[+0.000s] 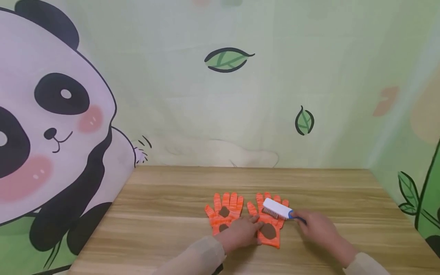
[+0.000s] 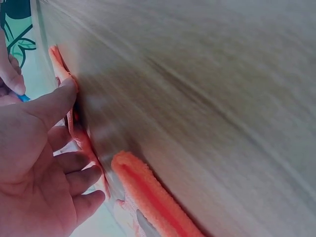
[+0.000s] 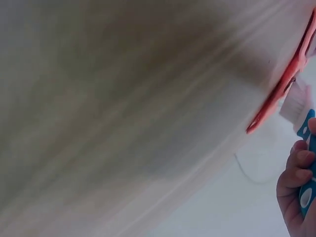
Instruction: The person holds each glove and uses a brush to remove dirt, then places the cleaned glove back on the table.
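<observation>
Two orange gloves with brown patches lie side by side on a wooden table: the left glove (image 1: 235, 208) and the right glove (image 1: 271, 238). My right hand (image 1: 319, 227) grips the blue handle of a white-headed brush (image 1: 277, 208), its bristles down on the right glove below the fingers. In the right wrist view my fingers (image 3: 296, 173) curl round that handle. My left hand (image 1: 242, 231) reaches over the cuff of the left glove and rests its fingers on the near edge of the right one. The left wrist view shows those fingers (image 2: 81, 180) extended.
The wooden table (image 1: 165, 214) runs back to a pale green cloth backdrop (image 1: 172, 95) printed with leaves. A large printed panda (image 1: 68, 126) fills the left side. Light sleeves cover both forearms.
</observation>
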`<state>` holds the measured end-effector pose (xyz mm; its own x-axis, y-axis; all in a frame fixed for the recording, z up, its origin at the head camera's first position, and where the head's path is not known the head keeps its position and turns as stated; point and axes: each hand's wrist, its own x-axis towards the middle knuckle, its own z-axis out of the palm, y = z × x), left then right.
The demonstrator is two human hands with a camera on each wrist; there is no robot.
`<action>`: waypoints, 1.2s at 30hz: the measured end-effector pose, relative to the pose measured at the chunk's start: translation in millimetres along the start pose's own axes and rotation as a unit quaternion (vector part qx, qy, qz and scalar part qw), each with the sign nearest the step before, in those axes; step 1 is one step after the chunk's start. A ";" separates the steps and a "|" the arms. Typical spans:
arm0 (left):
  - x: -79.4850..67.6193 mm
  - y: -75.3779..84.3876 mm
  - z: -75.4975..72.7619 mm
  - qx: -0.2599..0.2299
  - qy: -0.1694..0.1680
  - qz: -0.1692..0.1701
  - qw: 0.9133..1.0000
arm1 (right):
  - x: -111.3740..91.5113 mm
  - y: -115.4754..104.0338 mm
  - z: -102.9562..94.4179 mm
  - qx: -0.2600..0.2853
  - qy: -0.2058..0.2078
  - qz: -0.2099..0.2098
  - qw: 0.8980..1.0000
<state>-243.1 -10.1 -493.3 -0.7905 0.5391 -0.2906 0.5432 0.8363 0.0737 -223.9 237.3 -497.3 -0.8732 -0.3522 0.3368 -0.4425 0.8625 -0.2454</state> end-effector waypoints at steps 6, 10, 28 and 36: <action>-0.5 0.8 -1.5 0.008 0.003 0.002 1.000 | 4.3 -4.4 -2.8 0.012 0.024 -0.043 0.999; -0.3 1.4 -0.9 0.009 -0.003 0.002 1.000 | 2.5 -4.6 0.6 0.015 0.011 -0.057 0.998; -0.4 0.0 -1.2 0.006 -0.005 0.003 1.000 | -4.6 6.6 3.3 -0.003 0.038 0.003 0.999; -0.8 0.1 1.7 0.004 -0.004 0.006 1.000 | -6.8 6.8 5.4 0.007 0.051 -0.052 0.997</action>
<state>-241.9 -10.7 -494.7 -0.7811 0.5489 -0.2976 0.5556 0.8285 0.0699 -222.1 243.6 -506.2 -0.7976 -0.3992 0.4521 -0.5324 0.8183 -0.2167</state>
